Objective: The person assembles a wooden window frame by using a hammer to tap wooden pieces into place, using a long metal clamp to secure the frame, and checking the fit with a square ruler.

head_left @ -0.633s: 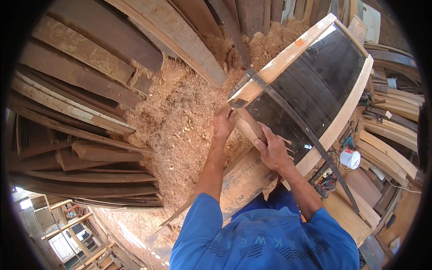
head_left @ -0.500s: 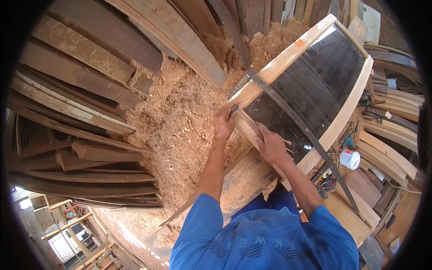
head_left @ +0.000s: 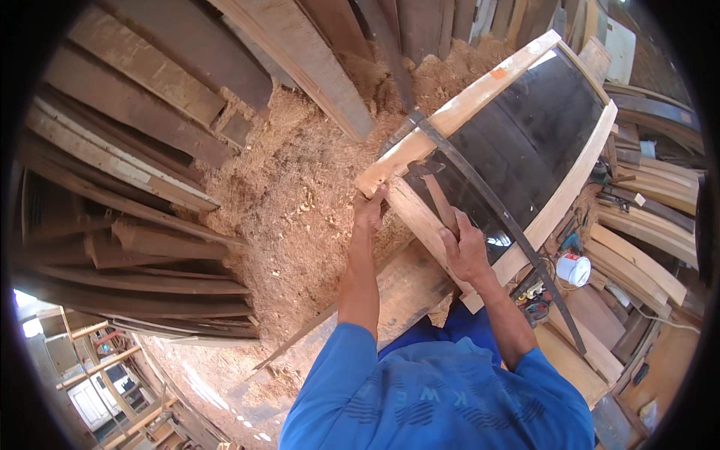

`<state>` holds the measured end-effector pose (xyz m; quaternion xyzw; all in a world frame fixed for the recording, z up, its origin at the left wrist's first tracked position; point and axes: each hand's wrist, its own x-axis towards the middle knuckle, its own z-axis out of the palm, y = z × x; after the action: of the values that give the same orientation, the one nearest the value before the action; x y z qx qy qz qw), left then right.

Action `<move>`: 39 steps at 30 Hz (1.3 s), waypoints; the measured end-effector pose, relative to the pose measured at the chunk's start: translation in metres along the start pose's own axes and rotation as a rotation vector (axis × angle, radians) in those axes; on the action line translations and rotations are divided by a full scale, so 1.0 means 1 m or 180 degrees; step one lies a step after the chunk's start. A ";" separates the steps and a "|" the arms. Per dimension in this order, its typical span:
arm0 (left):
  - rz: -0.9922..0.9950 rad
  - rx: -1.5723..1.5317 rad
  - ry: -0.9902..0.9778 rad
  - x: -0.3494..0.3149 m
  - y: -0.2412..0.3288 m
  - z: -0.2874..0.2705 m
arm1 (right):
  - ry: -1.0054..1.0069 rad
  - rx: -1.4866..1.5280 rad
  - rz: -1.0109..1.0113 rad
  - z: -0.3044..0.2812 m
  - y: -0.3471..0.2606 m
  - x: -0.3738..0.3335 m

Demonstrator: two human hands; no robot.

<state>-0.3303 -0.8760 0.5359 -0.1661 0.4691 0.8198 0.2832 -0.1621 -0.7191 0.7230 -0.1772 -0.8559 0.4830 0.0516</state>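
My right hand (head_left: 466, 247) is closed round the wooden handle of a hammer (head_left: 440, 201). Its dark head lies over the frame's near left corner. My left hand (head_left: 369, 211) is at that corner, fingers curled against the pale wooden frame (head_left: 416, 210); a small thing may be pinched there, but I cannot make it out. Inside the frame is a dark, shiny panel (head_left: 517, 139). A long dark metal bar clamp (head_left: 487, 191) crosses the frame at a slant, its jaw at the left rail.
Wood shavings (head_left: 292, 187) cover the floor to the left. Weathered boards (head_left: 135, 165) lean along the left and far sides. Curved timber pieces (head_left: 645, 262) are stacked at right, near a white tub (head_left: 573, 270) and tools. A worn plank (head_left: 405, 292) lies below my arms.
The hammer head has swung away from my left hand, rightward over the dark panel. My left hand stays near the corner, its fingers slightly lower on the frame.
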 end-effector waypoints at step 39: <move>-0.0338 0.0861 0.0352 -0.038 0.017 0.017 | 0.0125 -0.0832 -0.0440 0.033 0.041 0.016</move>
<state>-0.3110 -0.8804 0.5766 -0.1959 0.5808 0.7226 0.3196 -0.1749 -0.7212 0.6693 -0.1324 -0.9206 0.3591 0.0779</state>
